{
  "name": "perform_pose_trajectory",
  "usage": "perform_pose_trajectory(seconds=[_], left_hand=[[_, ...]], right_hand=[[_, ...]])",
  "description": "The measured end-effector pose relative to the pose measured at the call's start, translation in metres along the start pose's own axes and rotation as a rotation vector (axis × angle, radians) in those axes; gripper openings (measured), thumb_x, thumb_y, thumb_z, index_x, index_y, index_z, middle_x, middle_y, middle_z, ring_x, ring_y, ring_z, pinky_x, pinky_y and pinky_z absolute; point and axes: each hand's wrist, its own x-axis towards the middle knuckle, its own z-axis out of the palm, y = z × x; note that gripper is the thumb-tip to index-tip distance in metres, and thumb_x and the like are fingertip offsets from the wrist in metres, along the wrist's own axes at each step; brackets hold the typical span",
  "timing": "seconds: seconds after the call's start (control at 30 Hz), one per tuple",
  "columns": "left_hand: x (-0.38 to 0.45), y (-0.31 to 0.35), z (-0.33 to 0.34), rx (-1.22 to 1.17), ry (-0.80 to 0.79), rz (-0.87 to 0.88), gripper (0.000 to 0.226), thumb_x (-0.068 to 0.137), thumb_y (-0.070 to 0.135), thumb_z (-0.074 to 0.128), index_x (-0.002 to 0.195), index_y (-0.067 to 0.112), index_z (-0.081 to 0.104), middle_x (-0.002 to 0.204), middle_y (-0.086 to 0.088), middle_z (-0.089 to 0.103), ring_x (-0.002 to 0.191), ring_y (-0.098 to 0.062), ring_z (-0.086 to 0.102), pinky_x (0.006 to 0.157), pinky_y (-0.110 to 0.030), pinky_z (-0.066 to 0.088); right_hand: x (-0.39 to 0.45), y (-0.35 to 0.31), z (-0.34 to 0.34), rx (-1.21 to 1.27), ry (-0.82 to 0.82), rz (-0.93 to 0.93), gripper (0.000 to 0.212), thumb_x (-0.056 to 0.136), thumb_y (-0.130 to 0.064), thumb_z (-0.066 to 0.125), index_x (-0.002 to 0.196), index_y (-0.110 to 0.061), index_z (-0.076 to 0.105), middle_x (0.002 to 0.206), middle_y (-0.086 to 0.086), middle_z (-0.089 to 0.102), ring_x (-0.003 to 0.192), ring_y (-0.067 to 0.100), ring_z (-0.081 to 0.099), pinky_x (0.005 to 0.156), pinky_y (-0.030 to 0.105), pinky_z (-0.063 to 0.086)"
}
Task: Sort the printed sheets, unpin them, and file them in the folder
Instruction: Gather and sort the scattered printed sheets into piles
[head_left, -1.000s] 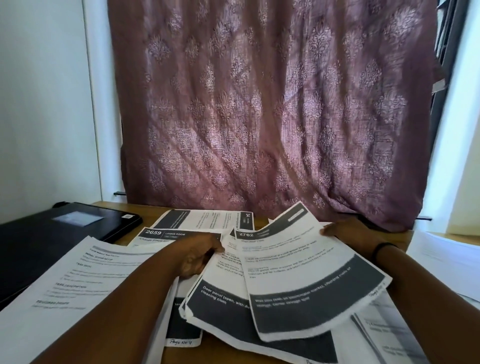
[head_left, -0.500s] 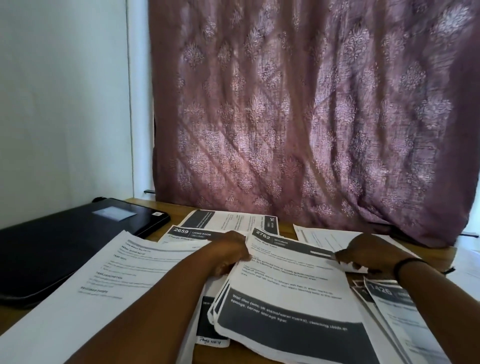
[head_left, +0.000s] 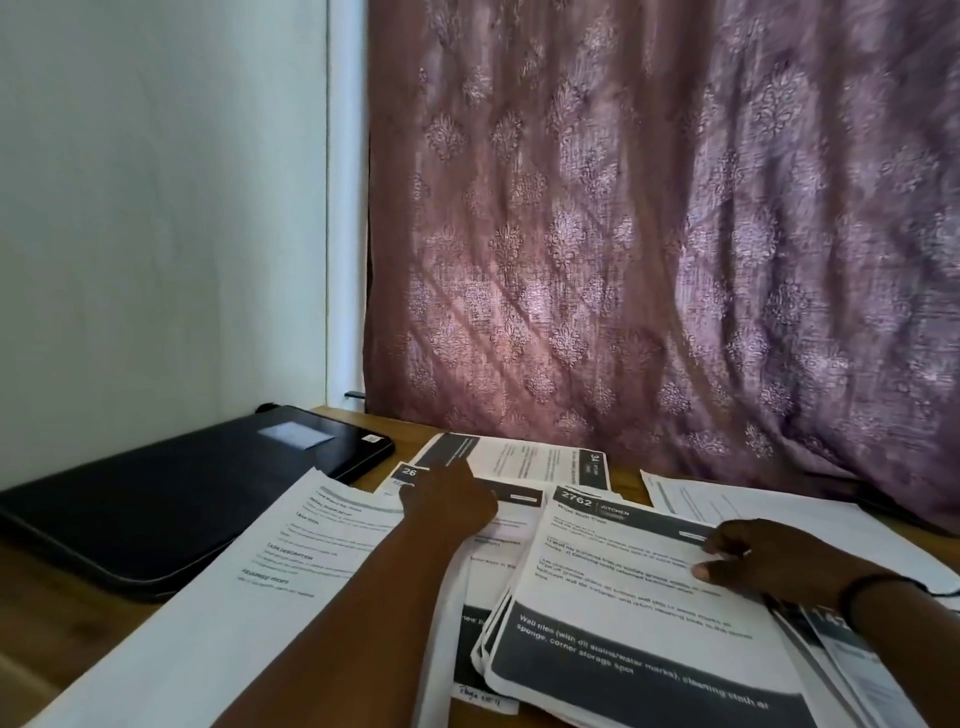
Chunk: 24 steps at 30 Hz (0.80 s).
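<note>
right hand grasping stack 2762 | long axis near-far | left hand grip unclear

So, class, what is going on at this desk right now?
A person is sorting printed sheets spread over a wooden table. The right hand holds the right edge of the sheet numbered 2762, topmost on a small pile. The left hand reaches onto the sheets behind it. The black folder lies closed at the left, nothing filed yet.
</note>
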Motion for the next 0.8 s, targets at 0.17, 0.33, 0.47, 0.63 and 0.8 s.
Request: perform_pose_trajectory(seconds=[0.17,0.33,0.47,0.63,0.8], left_hand=[[-0.001,-0.017,0.020,0.245,-0.213,-0.045,0.076,0.093,0.064,0.021,0.152,0.017,0.016,0.160,-0.010,0.010,0.146,-0.035,0.009,0.115,-0.057,0.004],[-0.001,-0.013,0.018,0.258,-0.215,-0.048,0.075,0.093,0.062,0.022,0.152,0.016,0.015,0.160,-0.011,0.010,0.146,-0.036,0.009,0.115,-0.058,0.003],[0.000,-0.010,0.018,0.267,-0.220,-0.057,0.074,0.093,0.061,0.025,0.151,0.017,0.019,0.160,-0.011,0.012,0.145,-0.036,0.011,0.114,-0.059,0.004],[0.003,-0.003,0.021,0.254,-0.207,-0.077,0.072,0.091,0.059,0.027,0.151,0.017,0.021,0.159,-0.013,0.012,0.145,-0.037,0.010,0.113,-0.059,0.001],[0.004,0.003,0.012,0.014,-0.003,-0.151,0.076,0.090,0.059,0.035,0.149,0.014,0.021,0.157,-0.014,0.019,0.145,-0.036,0.012,0.114,-0.055,0.008]], right_hand=[[0.005,0.003,0.003,-0.037,0.047,-0.002,0.035,0.075,-0.069,0.060,0.089,-0.037,0.050,0.105,-0.015,0.056,0.097,0.003,0.052,0.073,0.014,0.036],[0.008,0.004,0.005,-0.081,0.063,0.003,0.035,0.081,-0.062,0.060,0.104,-0.037,0.050,0.114,-0.011,0.054,0.105,0.007,0.051,0.087,0.020,0.039],[0.003,-0.002,0.000,-0.094,0.090,0.003,0.034,0.082,-0.057,0.063,0.104,-0.034,0.052,0.109,-0.011,0.052,0.100,0.007,0.049,0.081,0.018,0.036],[0.010,-0.035,-0.010,-0.067,0.210,-0.098,0.082,0.046,-0.098,0.039,0.093,-0.035,0.060,0.103,-0.013,0.059,0.094,0.006,0.055,0.078,0.019,0.040],[0.038,-0.115,-0.012,-0.259,0.108,-0.211,0.050,0.090,-0.052,0.056,0.131,-0.023,0.053,0.137,-0.006,0.052,0.122,0.017,0.052,0.093,0.022,0.039]])
